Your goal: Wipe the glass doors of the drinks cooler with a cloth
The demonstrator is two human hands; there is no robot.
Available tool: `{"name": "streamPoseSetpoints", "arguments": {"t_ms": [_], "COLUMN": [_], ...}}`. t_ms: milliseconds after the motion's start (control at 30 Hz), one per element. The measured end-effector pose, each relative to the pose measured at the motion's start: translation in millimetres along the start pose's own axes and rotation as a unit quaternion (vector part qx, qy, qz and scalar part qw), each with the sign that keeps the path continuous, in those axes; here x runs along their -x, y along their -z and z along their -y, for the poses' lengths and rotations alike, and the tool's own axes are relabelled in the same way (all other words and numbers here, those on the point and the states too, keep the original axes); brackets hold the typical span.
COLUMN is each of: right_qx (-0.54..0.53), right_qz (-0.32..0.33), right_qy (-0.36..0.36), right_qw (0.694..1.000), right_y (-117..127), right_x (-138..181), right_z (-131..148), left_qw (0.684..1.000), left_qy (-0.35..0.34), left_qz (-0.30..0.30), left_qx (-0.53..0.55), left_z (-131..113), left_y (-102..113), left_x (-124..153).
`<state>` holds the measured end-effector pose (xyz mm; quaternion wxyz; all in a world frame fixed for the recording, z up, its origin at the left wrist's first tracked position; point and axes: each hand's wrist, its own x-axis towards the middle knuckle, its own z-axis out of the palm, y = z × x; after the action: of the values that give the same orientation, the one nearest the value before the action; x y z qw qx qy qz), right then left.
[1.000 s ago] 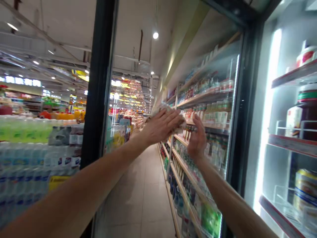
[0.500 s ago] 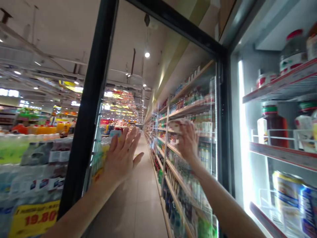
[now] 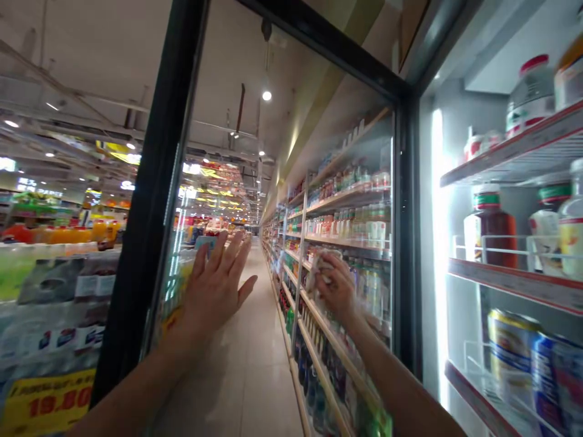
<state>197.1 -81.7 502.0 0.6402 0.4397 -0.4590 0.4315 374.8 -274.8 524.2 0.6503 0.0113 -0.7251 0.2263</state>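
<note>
A glass door (image 3: 273, 145) in a black frame (image 3: 152, 158) stands swung out in front of me. My left hand (image 3: 216, 273) lies flat against the glass, or very near it, with its fingers stretched upward and the thumb out to the right. On the right part of the pane, my right hand (image 3: 339, 288) is closed around a crumpled pale cloth (image 3: 319, 267), its fingers bent over it. The cloth is at the glass; part of it is covered by the fingers.
To the right is the lit fridge, its shelves (image 3: 514, 279) holding a dark red bottle (image 3: 494, 224) and cans (image 3: 512, 340). Packs of bottles with a yellow price sign (image 3: 50, 397) stand at the left. Through the glass show an aisle floor (image 3: 255, 340) and long shelves of drinks.
My right hand has moved down and slightly left across the glass with the cloth, its fingers now more bent. My left hand keeps about the same place on the pane. The view has shifted slightly.
</note>
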Motion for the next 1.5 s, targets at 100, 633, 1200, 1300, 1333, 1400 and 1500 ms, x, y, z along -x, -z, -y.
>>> {"name": "streamPoseSetpoints", "arguments": {"t_ms": [100,633,1200,1300,1333,1400,1500], "right_qx": [0.075,0.205,0.235,0.183,0.152,0.086,0.114], "right_qz": [-0.075,0.002,-0.043,-0.013,0.022,0.133,0.147], "right_qy": [-0.083,-0.153,-0.198,-0.135,-0.069,0.072,0.070], "right_qw": [0.991,0.967,0.951,0.974,0.986,0.985,0.980], "right_y": [49,23,32,9,-4,-21,-7], "right_x": [-16,0,48,62,70,86,105], "right_z": [-58,-69,-63,-21,3,42,38], "left_qw": [1.000,1.000,0.995,0.996,0.996,0.995,0.995], "left_qy": [0.001,0.017,0.068,0.072,0.071,0.069,0.070], "left_qz": [-0.001,-0.013,0.015,0.009,0.006,0.001,0.006], "left_qx": [-0.008,0.022,0.065,0.061,0.063,0.066,0.066], "left_z": [-4,-15,-57,-60,-60,-58,-57], "left_y": [0,-10,-12,-13,-13,-13,-12], "left_x": [0,22,134,143,143,140,137]}}
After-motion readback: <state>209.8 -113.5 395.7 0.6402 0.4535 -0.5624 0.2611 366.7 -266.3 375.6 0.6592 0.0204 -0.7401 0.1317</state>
